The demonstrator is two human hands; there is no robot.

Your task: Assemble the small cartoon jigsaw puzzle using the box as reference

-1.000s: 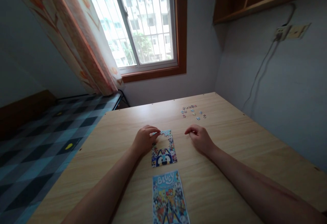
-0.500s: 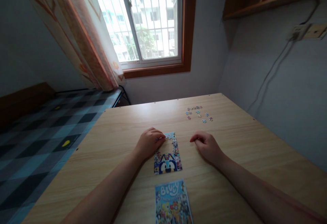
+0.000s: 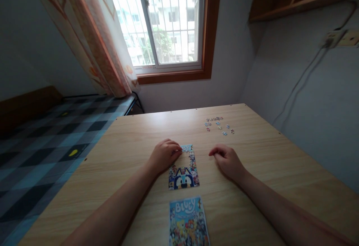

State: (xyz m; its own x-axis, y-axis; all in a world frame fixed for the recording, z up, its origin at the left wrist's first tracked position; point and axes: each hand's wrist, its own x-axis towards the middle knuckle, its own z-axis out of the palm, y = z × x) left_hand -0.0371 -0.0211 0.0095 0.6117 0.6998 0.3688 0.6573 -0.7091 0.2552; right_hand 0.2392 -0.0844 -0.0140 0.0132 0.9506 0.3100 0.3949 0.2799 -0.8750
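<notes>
A small, partly assembled jigsaw puzzle (image 3: 183, 171) lies on the wooden table (image 3: 140, 145), with a gap in its middle. My left hand (image 3: 162, 156) rests at the puzzle's upper left corner, fingertips pinched together on the top edge pieces. My right hand (image 3: 227, 160) lies on the table to the right of the puzzle, fingers curled loosely, and what they hold, if anything, does not show. A printed picture card reading "Bluey" (image 3: 188, 221) lies just below the puzzle. Several loose puzzle pieces (image 3: 219, 124) are scattered farther back on the right.
A bed with a checked blue and black cover (image 3: 47, 137) stands left of the table. Behind it are a window (image 3: 165, 25) and a patterned curtain (image 3: 92, 36). A wall with a socket and cable (image 3: 331, 38) runs along the right.
The view has shifted a little, so the table sits lower and more to the right in frame. My left fingertips have edged slightly onto the puzzle's top corner. The right hand has barely moved.
</notes>
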